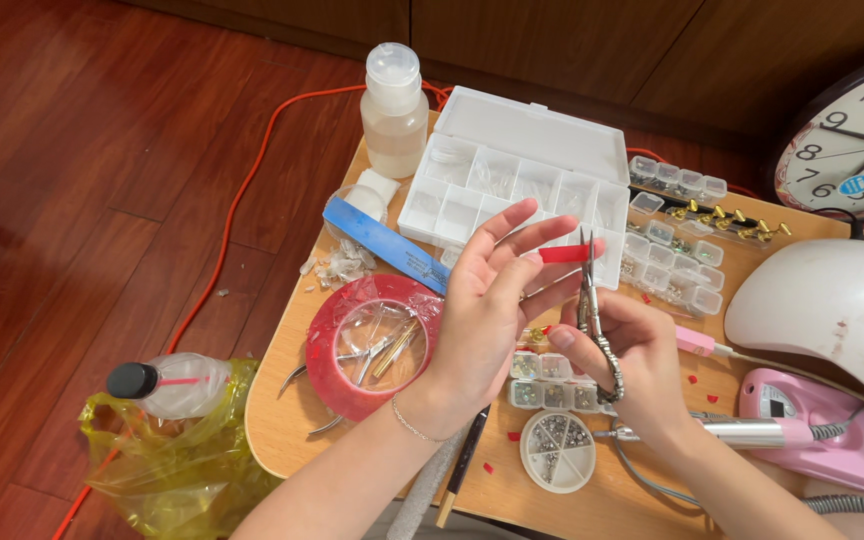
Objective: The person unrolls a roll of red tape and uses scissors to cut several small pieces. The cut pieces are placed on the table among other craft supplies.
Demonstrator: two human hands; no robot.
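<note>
- Head view: two hands are over the desk point(292, 420). The left hand point(487, 305) has its fingers stretched out, and one long red nail point(564, 254) sticks out at 3 o'clock.
- The right hand point(627, 355) has its grip pressed around one pair of metal nippers point(592, 320), which point up toward 12 o'clock.
- The nipper tips sit just beside the red nail's end, touching or nearly so; I cannot tell which.
- One white box with little compartments point(512, 175) lies at 12 o'clock from the hands.
- Two bottles: one clear bottle point(394, 105) on the desk, one black-capped bottle point(167, 383) in a yellow bag at 9 o'clock.
- One red round tray point(327, 365), one blue nail file point(387, 243), one white nail lamp point(832, 305), one pink drill box point(832, 430), one wall clock point(852, 135).
</note>
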